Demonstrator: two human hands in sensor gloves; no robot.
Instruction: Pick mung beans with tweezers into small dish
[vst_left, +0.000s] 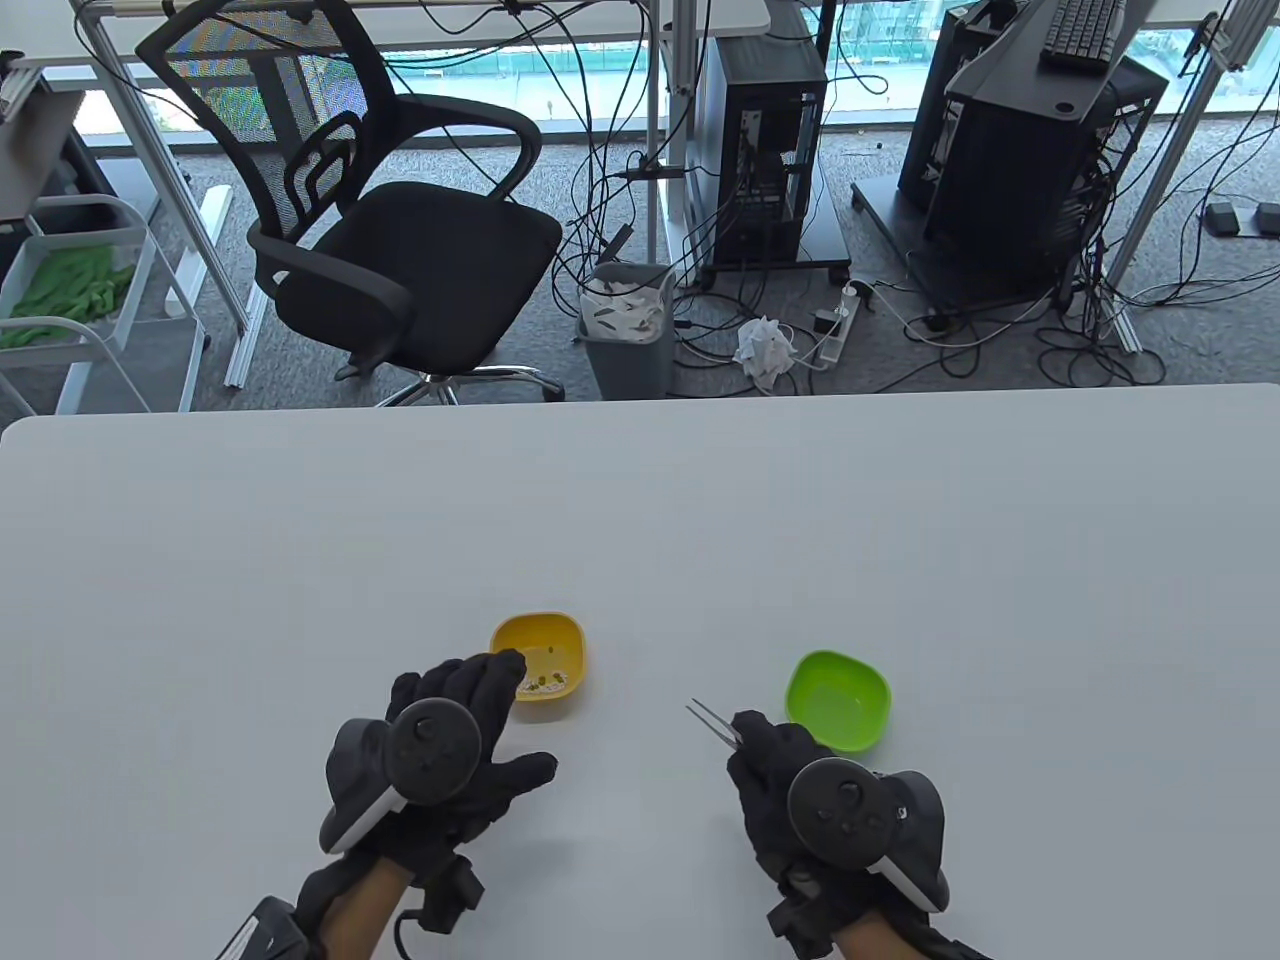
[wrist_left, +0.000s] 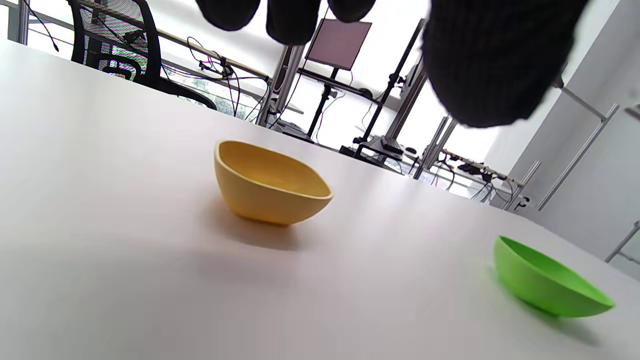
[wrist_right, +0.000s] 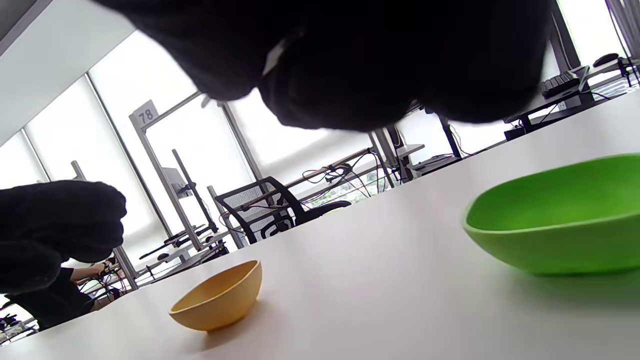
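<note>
A yellow dish (vst_left: 540, 652) holds several mung beans (vst_left: 548, 684) near its front rim. It also shows in the left wrist view (wrist_left: 267, 185) and the right wrist view (wrist_right: 220, 297). A green dish (vst_left: 838, 700) stands to its right, with nothing visible in it; it shows in the left wrist view (wrist_left: 547, 281) and the right wrist view (wrist_right: 560, 220). My right hand (vst_left: 790, 790) holds metal tweezers (vst_left: 712, 722), tips pointing up-left, above the table between the dishes. My left hand (vst_left: 470, 720) hovers open over the yellow dish's near left edge, holding nothing.
The white table (vst_left: 640, 520) carries only the two dishes. Beyond its far edge stand a black office chair (vst_left: 380, 220), a grey bin (vst_left: 627, 325) and computer towers (vst_left: 765, 150) among floor cables.
</note>
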